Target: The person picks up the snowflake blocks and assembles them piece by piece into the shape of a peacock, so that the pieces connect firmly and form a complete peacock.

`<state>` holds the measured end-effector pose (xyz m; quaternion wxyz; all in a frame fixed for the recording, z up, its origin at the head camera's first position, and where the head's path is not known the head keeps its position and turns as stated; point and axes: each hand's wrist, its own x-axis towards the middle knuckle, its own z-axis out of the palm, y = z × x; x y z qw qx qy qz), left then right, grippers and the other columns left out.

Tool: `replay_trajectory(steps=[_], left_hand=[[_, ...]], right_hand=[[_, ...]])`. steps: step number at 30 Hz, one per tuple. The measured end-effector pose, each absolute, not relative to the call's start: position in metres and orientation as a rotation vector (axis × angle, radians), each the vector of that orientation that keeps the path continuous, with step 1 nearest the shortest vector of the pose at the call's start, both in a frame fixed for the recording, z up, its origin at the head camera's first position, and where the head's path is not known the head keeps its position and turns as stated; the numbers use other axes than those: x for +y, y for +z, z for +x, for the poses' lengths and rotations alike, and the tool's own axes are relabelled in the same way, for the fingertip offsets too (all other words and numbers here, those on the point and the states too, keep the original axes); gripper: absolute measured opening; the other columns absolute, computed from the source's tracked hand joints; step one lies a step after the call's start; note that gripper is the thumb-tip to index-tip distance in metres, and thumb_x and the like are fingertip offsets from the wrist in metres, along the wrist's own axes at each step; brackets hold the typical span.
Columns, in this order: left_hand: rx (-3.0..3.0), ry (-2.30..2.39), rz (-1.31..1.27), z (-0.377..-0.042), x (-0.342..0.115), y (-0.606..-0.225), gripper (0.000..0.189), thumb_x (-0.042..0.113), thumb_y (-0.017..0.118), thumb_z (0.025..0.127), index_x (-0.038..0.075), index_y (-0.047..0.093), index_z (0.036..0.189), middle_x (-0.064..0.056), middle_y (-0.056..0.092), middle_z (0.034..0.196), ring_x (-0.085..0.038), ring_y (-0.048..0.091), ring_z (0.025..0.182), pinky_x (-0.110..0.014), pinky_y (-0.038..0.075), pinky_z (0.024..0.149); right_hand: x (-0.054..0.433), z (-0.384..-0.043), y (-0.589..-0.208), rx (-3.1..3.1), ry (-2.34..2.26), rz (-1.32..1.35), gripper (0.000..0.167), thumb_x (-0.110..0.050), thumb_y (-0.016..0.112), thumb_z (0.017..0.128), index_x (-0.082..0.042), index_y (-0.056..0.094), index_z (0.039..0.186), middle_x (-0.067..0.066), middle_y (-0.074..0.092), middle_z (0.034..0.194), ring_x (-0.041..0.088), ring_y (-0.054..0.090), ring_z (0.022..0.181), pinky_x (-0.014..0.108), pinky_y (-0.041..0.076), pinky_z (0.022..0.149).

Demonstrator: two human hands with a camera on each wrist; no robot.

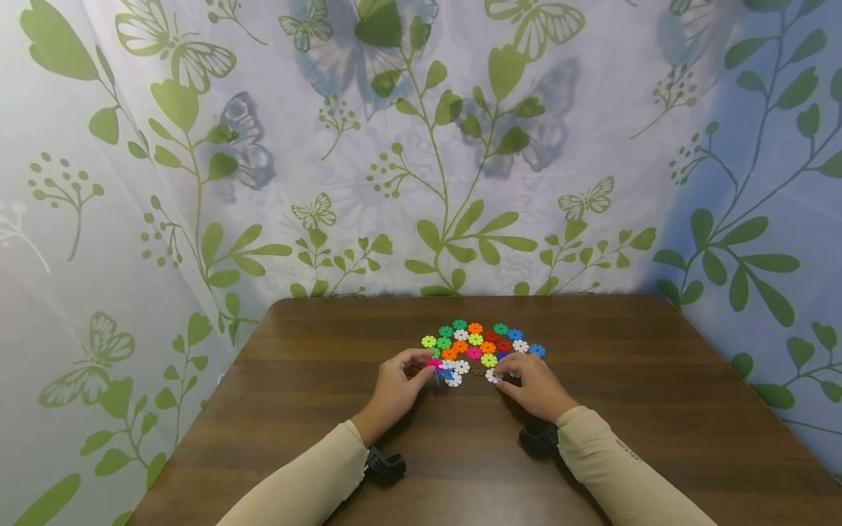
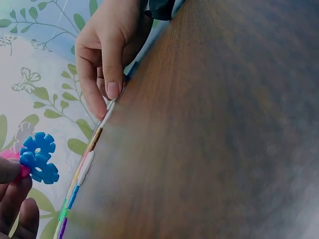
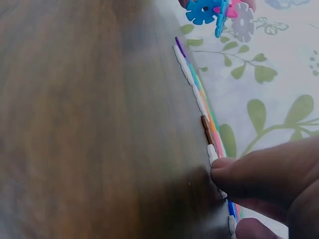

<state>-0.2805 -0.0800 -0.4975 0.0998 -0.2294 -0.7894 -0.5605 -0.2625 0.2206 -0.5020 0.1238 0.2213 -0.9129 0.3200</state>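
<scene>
My left hand [image 1: 395,383] pinches a small joined cluster of notched plastic snowflake discs, raised above the table. In the left wrist view its blue discs [image 2: 44,167] stand out beside a pink disc partly covered by the fingers and a pale disc behind. My right hand [image 1: 538,386] is low over the table, thumb and fingertip pinching the edge of a white snowflake disc [image 1: 491,376]. The right wrist view shows the thumb [image 3: 224,172] on that disc, which lies nearly flat.
Loose discs in green, orange, red, yellow, white and blue lie spread beyond and between the hands, such as an orange disc [image 1: 475,329] and a pink disc [image 1: 474,353]. They rest on a brown wooden table [image 1: 460,460]. A leaf-patterned curtain [image 1: 368,168] hangs behind it.
</scene>
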Motion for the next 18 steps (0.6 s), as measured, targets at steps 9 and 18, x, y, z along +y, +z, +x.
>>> replay_trajectory(steps=[9, 18], left_hand=[[-2.305, -1.631, -0.72, -0.2832, -0.0792, -0.5042, 0.022, 0.009, 0.082, 0.095, 0.007, 0.077, 0.116, 0.003, 0.075, 0.099, -0.02, 0.069, 0.09, -0.038, 0.058, 0.079], [-2.312, -1.593, -0.772, -0.2828, -0.0807, -0.5027, 0.023, 0.009, 0.081, 0.096, 0.001, 0.077, 0.117, 0.004, 0.076, 0.102, -0.014, 0.069, 0.092, -0.034, 0.059, 0.08]], right_hand=[[0.2185, -0.2613, -0.5018, -2.685, 0.913, 0.607, 0.01, -0.006, 0.087, 0.087, -0.013, 0.081, 0.091, 0.001, 0.074, 0.107, 0.034, 0.063, 0.107, 0.06, 0.046, 0.101], [0.2147, -0.2595, -0.5001, -2.62, 0.969, 0.645, 0.015, -0.004, 0.089, 0.084, -0.013, 0.08, 0.092, -0.004, 0.07, 0.1, 0.024, 0.065, 0.098, 0.051, 0.055, 0.092]])
